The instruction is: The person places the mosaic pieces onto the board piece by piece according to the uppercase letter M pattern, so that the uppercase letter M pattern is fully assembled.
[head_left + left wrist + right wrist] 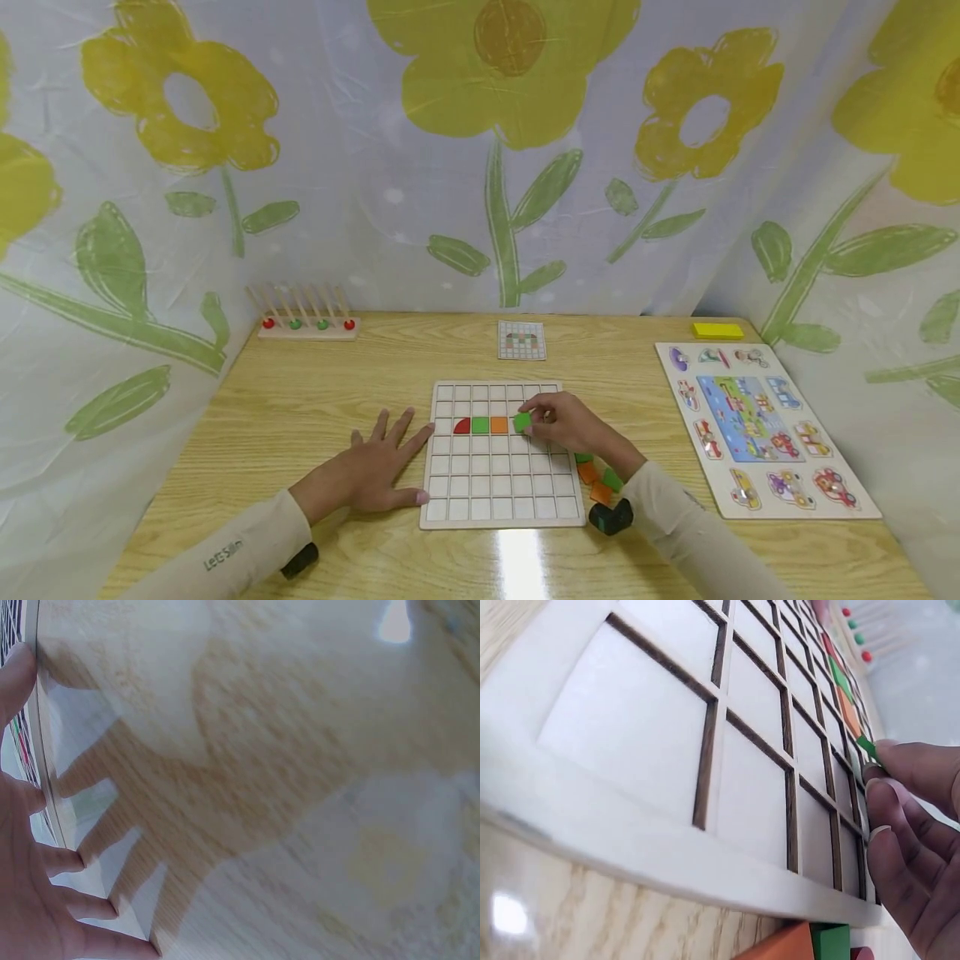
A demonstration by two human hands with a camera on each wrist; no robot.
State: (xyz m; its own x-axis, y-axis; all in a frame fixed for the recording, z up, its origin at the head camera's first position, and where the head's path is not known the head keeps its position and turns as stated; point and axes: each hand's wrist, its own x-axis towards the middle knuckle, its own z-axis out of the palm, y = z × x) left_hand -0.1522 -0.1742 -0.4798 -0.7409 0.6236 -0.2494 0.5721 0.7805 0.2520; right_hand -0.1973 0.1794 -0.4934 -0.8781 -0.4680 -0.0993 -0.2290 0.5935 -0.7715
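A white wooden grid board [480, 486] lies on the table in the head view. In its third row sit a red quarter-round tile [462, 427], a green square tile [480, 426] and an orange square tile [499, 426]. My right hand [566, 423] pinches another green square tile [522, 422] between thumb and fingers, just right of the orange one; the right wrist view shows this tile [868, 747] tilted over the grid. Fingers spread, my left hand [375, 473] rests on the table, with thumb and a fingertip at the board's left edge.
Loose orange tiles [587, 472] and green tiles [612, 479] lie by the board's right edge, under the right wrist. Behind the board is a pattern card [522, 340]. A peg rack [309, 333] stands back left; a picture puzzle [678, 408] and yellow block [717, 332] lie right.
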